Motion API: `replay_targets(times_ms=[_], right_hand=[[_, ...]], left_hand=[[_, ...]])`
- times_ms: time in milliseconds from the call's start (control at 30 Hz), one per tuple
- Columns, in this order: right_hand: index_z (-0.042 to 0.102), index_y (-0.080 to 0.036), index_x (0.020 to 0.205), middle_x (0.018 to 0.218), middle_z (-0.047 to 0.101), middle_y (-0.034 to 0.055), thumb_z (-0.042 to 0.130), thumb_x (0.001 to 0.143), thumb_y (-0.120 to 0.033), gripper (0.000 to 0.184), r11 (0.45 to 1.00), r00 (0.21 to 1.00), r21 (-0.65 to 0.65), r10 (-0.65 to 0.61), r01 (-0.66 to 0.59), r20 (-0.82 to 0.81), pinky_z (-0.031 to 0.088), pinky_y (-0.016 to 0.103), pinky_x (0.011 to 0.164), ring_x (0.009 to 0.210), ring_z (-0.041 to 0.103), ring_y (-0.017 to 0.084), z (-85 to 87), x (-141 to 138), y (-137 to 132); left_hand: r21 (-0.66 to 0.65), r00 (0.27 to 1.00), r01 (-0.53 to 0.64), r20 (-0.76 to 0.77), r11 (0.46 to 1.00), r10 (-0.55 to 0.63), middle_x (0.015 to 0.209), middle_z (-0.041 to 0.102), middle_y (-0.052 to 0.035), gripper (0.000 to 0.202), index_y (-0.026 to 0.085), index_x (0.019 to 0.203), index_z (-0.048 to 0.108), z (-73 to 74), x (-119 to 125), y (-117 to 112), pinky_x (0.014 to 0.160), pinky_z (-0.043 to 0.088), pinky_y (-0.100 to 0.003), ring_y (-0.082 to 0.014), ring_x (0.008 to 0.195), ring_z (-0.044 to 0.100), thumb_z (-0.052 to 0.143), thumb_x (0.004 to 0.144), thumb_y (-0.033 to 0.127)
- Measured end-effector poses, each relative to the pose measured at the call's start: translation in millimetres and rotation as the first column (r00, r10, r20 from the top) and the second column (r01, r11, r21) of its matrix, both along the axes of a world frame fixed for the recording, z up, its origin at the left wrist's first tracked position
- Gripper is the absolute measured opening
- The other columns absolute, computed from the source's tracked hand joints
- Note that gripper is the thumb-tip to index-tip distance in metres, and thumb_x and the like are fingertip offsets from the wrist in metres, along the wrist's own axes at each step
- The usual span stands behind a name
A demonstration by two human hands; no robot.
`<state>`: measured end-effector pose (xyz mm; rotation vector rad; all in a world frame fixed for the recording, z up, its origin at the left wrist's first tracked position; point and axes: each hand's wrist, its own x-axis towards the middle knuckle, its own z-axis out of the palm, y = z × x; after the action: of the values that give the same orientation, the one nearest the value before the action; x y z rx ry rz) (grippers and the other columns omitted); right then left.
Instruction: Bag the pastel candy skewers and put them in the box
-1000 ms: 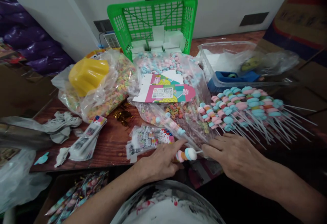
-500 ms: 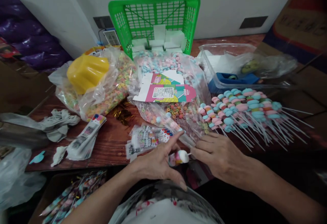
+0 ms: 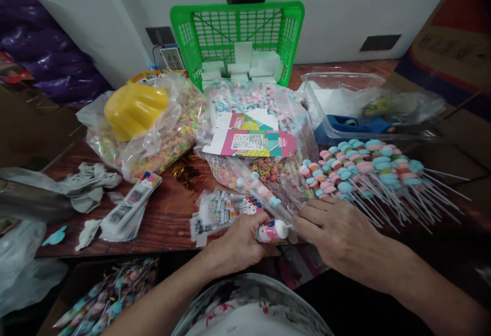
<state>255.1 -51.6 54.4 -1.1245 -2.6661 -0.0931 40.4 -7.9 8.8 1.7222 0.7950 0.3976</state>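
Observation:
My left hand [image 3: 240,241] is closed around a marshmallow candy skewer [image 3: 271,231] in a printed clear sleeve; a white marshmallow end pokes out to the right. My right hand [image 3: 330,231] is closed at the skewer's short visible stick, its fingertips hiding the rest. Just beyond my hands, another skewer [image 3: 264,191] with blue and pink pieces lies slanted over a bag of ring candies [image 3: 264,170]. Printed clear sleeves [image 3: 224,210] are fanned on the table beyond my left hand. To the right of my right hand lies a pile of unwrapped marshmallow skewers [image 3: 368,170], sticks pointing right.
A green basket [image 3: 238,6] with white cards stands at the back, behind bagged marshmallows [image 3: 253,93]. At left are a yellow scoop-like piece [image 3: 134,111], more sleeves [image 3: 132,205] and a box of wrapped skewers [image 3: 109,295] below the edge. A clear tub [image 3: 345,134] holds a blue tape dispenser.
My left hand's fingers and thumb, spread around the sleeved skewer before, have closed onto it. My right hand stays at the stick. The whole view has shifted slightly.

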Motion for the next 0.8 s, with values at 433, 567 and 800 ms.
replay_targets(times_ms=[433,567,800], right_hand=[[0.057,-0.017,0.082,0.074,0.058,0.0029,0.049,0.087,-0.011,0.012,0.998,0.995,0.065,0.012,-0.005,-0.101,0.033,0.030,0.062,0.070,0.051,0.017,-6.5,-6,22],[0.060,-0.016,0.084,0.075,0.058,0.0038,0.045,0.089,-0.012,0.016,0.999,0.989,0.045,-0.013,0.020,-0.148,0.033,0.029,0.061,0.070,0.051,0.015,-2.8,1,23],[0.057,-0.016,0.078,0.069,0.056,0.0033,0.038,0.083,-0.003,0.025,0.999,0.975,-0.051,-0.007,-0.004,-0.221,0.038,0.028,0.059,0.065,0.051,0.016,-18.3,-17,16]], left_hand=[[-0.560,0.954,-0.057,0.214,0.827,0.210,0.072,0.062,-0.0008,0.045,0.016,0.103,0.065,0.1,-6,-2,0.051,0.039,-0.016,-0.0084,0.058,0.056,0.067,0.076,0.050],[-0.559,0.914,-0.246,0.138,0.792,0.381,0.059,0.060,-0.0001,0.040,0.014,0.093,0.069,-8.9,-4,-1,0.041,0.031,-0.015,-0.0052,0.045,0.047,0.071,0.072,0.048],[-0.402,0.869,-0.288,0.272,0.869,0.414,0.056,0.053,0.0031,0.031,0.013,0.071,0.068,-18.6,6,-9,0.044,0.031,-0.016,-0.0035,0.046,0.039,0.072,0.071,0.044]])
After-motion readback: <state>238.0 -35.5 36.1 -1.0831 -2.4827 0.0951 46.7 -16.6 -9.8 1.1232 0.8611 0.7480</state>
